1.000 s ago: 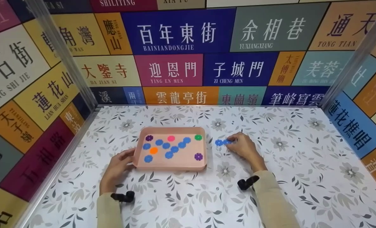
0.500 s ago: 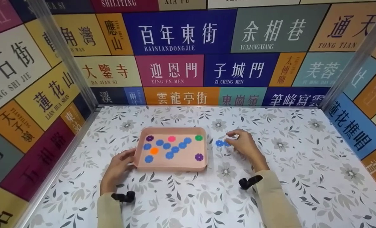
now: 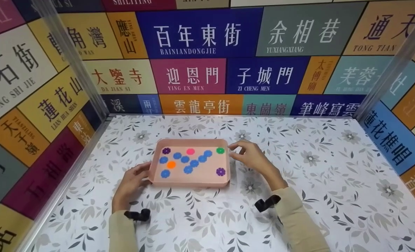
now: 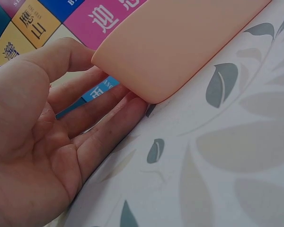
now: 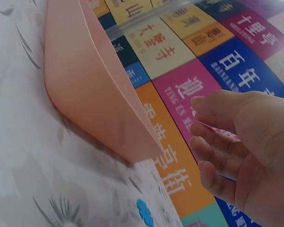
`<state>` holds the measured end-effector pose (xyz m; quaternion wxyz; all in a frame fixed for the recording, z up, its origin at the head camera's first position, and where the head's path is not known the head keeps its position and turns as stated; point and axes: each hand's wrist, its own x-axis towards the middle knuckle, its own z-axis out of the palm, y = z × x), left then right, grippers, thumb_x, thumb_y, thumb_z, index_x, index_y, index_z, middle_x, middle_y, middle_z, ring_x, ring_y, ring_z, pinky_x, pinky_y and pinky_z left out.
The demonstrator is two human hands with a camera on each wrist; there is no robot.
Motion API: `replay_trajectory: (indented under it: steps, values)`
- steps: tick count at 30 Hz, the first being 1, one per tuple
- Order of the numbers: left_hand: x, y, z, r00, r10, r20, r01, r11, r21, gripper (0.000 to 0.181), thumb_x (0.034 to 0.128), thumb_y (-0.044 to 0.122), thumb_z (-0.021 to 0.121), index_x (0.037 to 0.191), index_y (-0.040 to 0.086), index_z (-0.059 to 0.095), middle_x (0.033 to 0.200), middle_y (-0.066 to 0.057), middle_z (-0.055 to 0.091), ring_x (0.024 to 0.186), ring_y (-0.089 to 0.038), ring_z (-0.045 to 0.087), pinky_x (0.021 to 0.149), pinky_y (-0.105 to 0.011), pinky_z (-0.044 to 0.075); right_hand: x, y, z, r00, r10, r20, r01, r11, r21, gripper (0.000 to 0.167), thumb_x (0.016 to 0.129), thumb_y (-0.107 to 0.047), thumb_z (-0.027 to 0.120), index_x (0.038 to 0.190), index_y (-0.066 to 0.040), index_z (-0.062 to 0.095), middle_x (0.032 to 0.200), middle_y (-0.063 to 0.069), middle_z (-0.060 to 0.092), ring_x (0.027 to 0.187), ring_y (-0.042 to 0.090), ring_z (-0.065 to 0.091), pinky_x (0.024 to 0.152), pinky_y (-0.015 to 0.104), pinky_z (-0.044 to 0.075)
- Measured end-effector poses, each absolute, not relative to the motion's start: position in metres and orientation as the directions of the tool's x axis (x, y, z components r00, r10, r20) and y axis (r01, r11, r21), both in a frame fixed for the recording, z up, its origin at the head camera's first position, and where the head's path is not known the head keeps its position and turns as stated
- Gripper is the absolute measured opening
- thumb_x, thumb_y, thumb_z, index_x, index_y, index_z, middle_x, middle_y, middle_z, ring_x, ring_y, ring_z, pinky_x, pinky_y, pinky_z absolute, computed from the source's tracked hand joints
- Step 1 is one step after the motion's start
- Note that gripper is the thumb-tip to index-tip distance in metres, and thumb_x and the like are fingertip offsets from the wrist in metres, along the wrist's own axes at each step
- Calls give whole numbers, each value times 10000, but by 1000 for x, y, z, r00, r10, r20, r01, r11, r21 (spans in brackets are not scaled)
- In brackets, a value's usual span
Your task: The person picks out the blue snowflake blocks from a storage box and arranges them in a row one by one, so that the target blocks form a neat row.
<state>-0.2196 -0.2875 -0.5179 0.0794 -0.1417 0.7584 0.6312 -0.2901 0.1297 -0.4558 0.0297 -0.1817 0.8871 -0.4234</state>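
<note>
A shallow pink tray (image 3: 190,184) holds several flower-shaped plastic discs, mostly blue (image 3: 194,163). My left hand (image 3: 132,183) rests at the tray's left side; in the left wrist view its outstretched fingers (image 4: 109,120) touch the outer wall near a corner. My right hand (image 3: 254,159) hovers at the right rim, beside the green disc (image 3: 220,151), its fingers loosely bent around nothing. In the right wrist view a blue disc piece (image 5: 144,213) lies on the table outside the tray; the hand hides it in the head view.
Inside the tray are also an orange disc (image 3: 171,165), a pink disc (image 3: 190,151) and purple discs (image 3: 221,172). A white floral cloth (image 3: 200,220) covers the table. Panels with printed signs (image 3: 200,38) enclose the back and sides.
My right hand has let go of the joined blue discs on the table and moved left to the tray's right rim. The left hand and tray have stayed put.
</note>
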Motion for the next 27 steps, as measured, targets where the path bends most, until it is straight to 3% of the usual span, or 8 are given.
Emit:
replay_trajectory:
  steps: [6, 14, 20, 27]
  values:
    - [-220, -286, -519, -948, -114, -299, -315, 165, 935, 485, 981, 246, 583, 1459, 197, 518, 1492, -54, 539, 1236, -234, 584, 1053, -377, 514, -290, 111, -458, -903, -417, 104, -340, 546, -765, 279, 931, -233, 702, 1196, -145, 718, 1178, 90, 690, 892, 193, 600, 680, 280, 512]
    - [-221, -286, -518, -950, -126, -287, -305, 160, 939, 469, 984, 234, 579, 1448, 199, 529, 1487, -51, 541, 1231, -236, 584, 1013, -352, 535, -309, 86, -465, -889, -447, 99, -359, 547, -756, 326, 914, -179, 718, 1216, -57, 701, 1186, 131, 691, 912, 203, 596, 676, 246, 497]
    - [-220, -286, -517, -942, -139, -304, -325, 170, 930, 471, 974, 256, 584, 1441, 218, 533, 1473, -32, 552, 1228, -216, 587, 1016, -350, 534, -320, 74, -468, -883, -463, 80, -368, 574, -732, 350, 906, -159, 726, 1238, -56, 687, 1192, 131, 673, 963, 232, 630, 769, 314, 545]
    - [-221, -289, -518, -961, -116, -251, -267, 157, 951, 479, 976, 166, 570, 1450, 123, 526, 1499, -117, 526, 1154, -224, 617, 941, -326, 566, -327, 60, -470, -867, -490, 92, -398, 570, -719, 354, 890, -146, 745, 1220, -31, 695, 1170, 142, 675, 995, 276, 645, 837, 389, 559]
